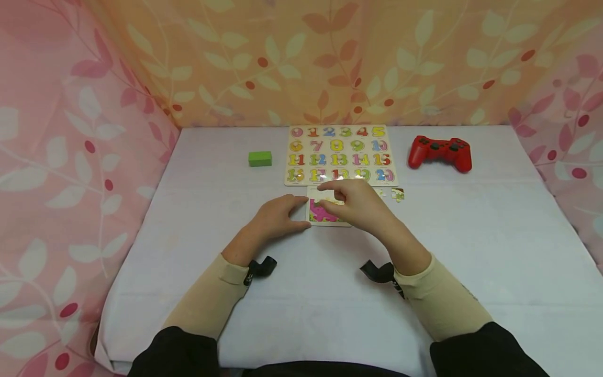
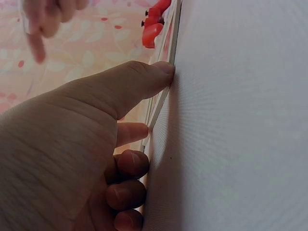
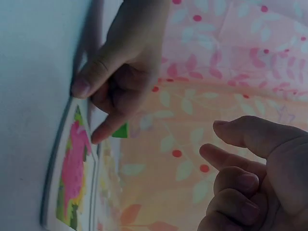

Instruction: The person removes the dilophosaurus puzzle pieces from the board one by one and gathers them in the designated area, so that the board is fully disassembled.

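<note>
A small jigsaw puzzle (image 1: pixel 325 212) in a white frame, with a pink picture, lies before the number board. My left hand (image 1: pixel 275 215) touches the puzzle's left edge with thumb and index finger apart; its other fingers are curled in the left wrist view. Above the puzzle hovers my right hand (image 1: pixel 360 207), hiding its right part in the head view. Its thumb and index finger are spread with nothing between them, and the other fingers are bent in the right wrist view. Just right of that hand lies a loose puzzle piece (image 1: pixel 398 194).
Behind the puzzle lies a number board (image 1: pixel 341 182) bearing colourful numerals. A green block (image 1: pixel 260 158) is on its left, and a red game controller (image 1: pixel 439 153) on its right. Patterned curtains (image 1: pixel 292 63) surround the white-covered table (image 1: pixel 320 309).
</note>
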`<state>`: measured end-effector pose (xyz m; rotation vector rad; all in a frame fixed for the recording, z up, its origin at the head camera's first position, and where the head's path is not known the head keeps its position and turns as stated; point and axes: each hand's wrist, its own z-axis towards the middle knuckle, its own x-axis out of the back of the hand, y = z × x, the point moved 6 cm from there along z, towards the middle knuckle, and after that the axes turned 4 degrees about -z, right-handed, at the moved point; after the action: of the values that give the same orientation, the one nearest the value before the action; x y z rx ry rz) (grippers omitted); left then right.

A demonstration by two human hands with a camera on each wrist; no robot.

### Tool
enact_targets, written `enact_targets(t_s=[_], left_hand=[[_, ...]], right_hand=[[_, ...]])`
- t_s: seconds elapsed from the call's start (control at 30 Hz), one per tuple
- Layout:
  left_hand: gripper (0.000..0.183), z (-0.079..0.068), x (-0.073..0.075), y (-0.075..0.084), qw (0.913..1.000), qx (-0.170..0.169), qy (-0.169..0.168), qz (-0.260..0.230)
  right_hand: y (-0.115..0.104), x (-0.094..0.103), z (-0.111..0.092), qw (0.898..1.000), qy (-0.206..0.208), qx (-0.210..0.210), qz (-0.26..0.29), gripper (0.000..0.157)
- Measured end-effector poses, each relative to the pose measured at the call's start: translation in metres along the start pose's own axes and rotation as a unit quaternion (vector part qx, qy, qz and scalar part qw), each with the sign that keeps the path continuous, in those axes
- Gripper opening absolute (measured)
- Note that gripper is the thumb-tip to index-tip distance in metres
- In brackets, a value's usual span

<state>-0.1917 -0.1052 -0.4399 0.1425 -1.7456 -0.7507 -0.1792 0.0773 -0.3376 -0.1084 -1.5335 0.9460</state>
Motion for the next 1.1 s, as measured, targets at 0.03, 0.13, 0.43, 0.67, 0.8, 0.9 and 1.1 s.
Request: enact_targets(t_s=[0.03,0.13,0.43,0.67,0.8,0.9,1.1], left_hand=[[0.074,0.000,0.000,0.000,1.0000,0.000,0.000,-0.001],[0.074,0.000,0.000,-0.001,1.0000,-0.001,-0.002,-0.001],[0.074,0.000,0.001,0.001,1.0000,0.000,-0.004,0.003],[0.074,-0.002,0.002,0.001,1.0000,-0.002,-0.004,-0.005],[0.074,-0.001,0.001,0.001,1.0000,-0.005,-0.004,-0.002],[0.074,-0.001,0.000,0.001,1.0000,-0.005,-0.003,-0.002],[0.075,0.000,0.000,0.000,1.0000,-0.003,0.000,0.001]], right_hand=[[0.003,-0.006,0.003,1.000,-0.010,-0.004,-0.004,0.034],[0.012,-0.023,0.009,0.999,-0.033,-0.019,-0.012,0.038],[0.039,-0.055,0.018,0.993,-0.096,-0.069,-0.026,0.051],[0.050,-0.066,0.017,0.988,-0.136,-0.074,-0.021,0.056],[0.052,-0.069,0.018,0.990,-0.126,-0.063,-0.027,0.051],[0.054,-0.070,0.019,0.991,-0.111,-0.065,-0.025,0.046],[0.058,-0.072,0.019,0.992,-0.086,-0.096,-0.013,0.041]])
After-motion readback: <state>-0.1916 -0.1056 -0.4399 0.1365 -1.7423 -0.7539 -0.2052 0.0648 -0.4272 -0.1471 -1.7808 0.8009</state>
